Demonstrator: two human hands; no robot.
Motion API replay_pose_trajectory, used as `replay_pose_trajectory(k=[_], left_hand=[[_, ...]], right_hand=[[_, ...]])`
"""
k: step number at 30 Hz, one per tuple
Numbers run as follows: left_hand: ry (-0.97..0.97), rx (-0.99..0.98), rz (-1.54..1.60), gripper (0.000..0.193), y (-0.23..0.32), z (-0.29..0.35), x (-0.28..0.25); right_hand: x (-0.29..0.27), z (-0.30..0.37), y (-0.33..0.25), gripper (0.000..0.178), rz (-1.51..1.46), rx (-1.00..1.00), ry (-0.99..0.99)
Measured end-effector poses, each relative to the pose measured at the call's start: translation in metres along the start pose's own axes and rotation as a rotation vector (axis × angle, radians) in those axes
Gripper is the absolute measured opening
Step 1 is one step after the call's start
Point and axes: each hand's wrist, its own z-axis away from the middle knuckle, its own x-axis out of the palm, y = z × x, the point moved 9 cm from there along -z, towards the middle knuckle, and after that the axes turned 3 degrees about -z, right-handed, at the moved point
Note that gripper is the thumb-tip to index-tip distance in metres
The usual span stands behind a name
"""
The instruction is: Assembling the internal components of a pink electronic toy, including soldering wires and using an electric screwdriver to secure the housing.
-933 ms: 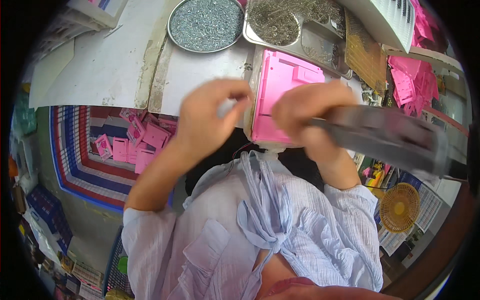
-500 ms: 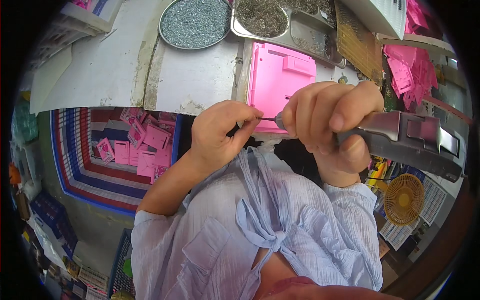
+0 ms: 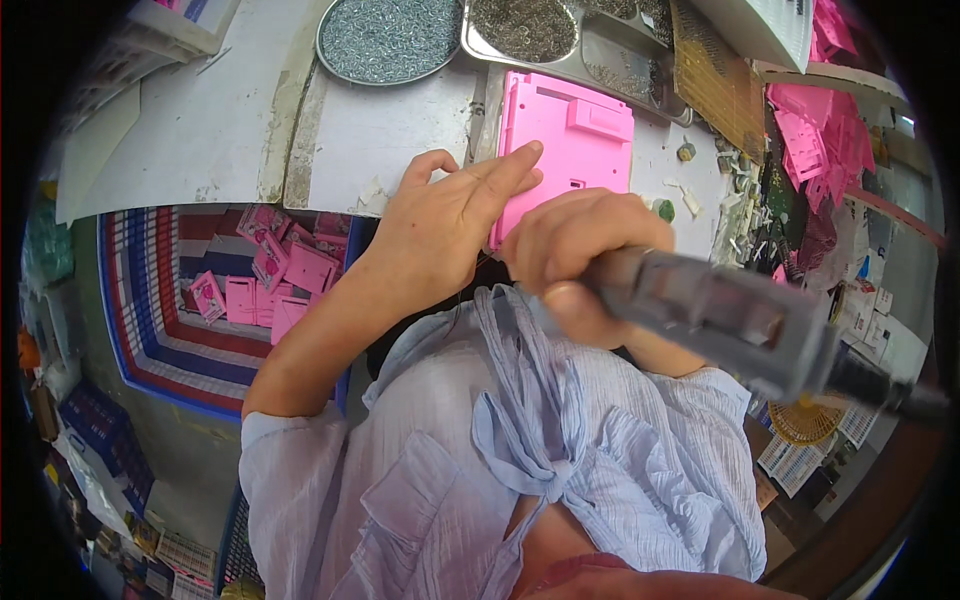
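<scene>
A pink plastic case point(image 3: 560, 130) lies at the table's front edge, its face with a raised block turned up. My left hand point(image 3: 440, 215) rests across its left edge, fingers stretched out and their tips on the pink surface. My right hand point(image 3: 600, 240) is wrapped round a grey corded electric screwdriver point(image 3: 710, 315), blurred by motion, near the case's front. The screwdriver's bit is hidden behind my right hand, so I cannot tell whether it touches the case.
Behind the case stand a round metal tray point(image 3: 390, 40) of small silvery screws and a compartmented steel tray point(image 3: 530, 50) of small metal parts. A striped basket point(image 3: 190, 370) below left holds pink pieces. Pink parts point(image 3: 820, 140) are heaped at the far right.
My left fingers have left the screwdriver's tip and moved onto the case. The right hand has swung the screwdriver leftward and down, its rear end now tilted toward me.
</scene>
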Motion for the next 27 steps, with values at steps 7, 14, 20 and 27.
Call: replay_pose_trajectory(k=[7, 14, 20, 27], left_hand=[[-0.035, -0.059, -0.048, 0.071, 0.003, 0.002, -0.001], [0.025, 0.172, -0.147, 0.049, 0.042, -0.046, 0.003], [-0.035, 0.16, -0.386, 0.041, 0.047, -0.07, 0.042], [-0.044, 0.126, -0.433, 0.038, 0.047, -0.071, 0.043]], right_hand=[[0.006, -0.002, 0.004, 0.017, 0.015, -0.138, -0.085], [-0.119, 0.001, -0.066, 0.021, -0.155, -0.169, 0.166], [-0.169, 0.017, -0.025, 0.014, 0.017, -0.076, 0.346], [-0.169, 0.001, -0.025, 0.016, -0.055, -0.145, 0.257]])
